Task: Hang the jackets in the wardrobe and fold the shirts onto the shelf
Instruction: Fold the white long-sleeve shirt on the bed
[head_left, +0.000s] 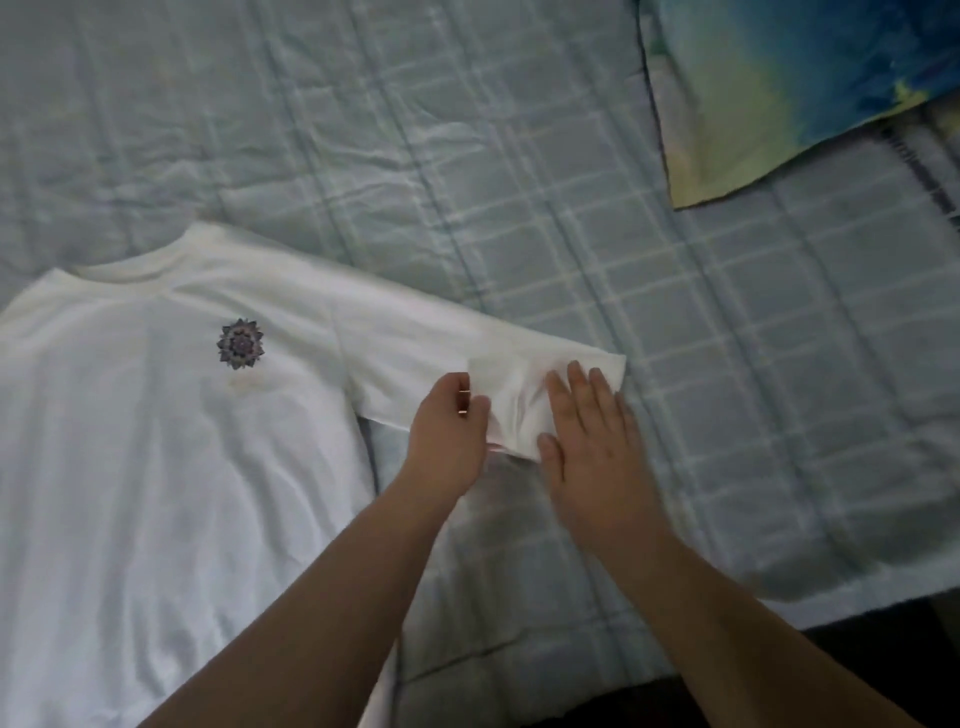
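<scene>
A white t-shirt (171, 441) with a small purple flower print on the chest lies flat, front up, on the bed. Its sleeve (415, 353) stretches out to the right, and the cuff end is turned back on itself. My left hand (449, 431) pinches the folded-back cuff edge between thumb and fingers. Just to the right, my right hand (587, 441) lies flat with straight fingers on the sleeve's end, pressing it onto the bed.
A pale green checked bedspread (597, 197) covers the bed. A blue and yellow pillow (789, 88) lies at the top right. The bed's near edge (857, 597) runs along the lower right, with dark floor beyond it.
</scene>
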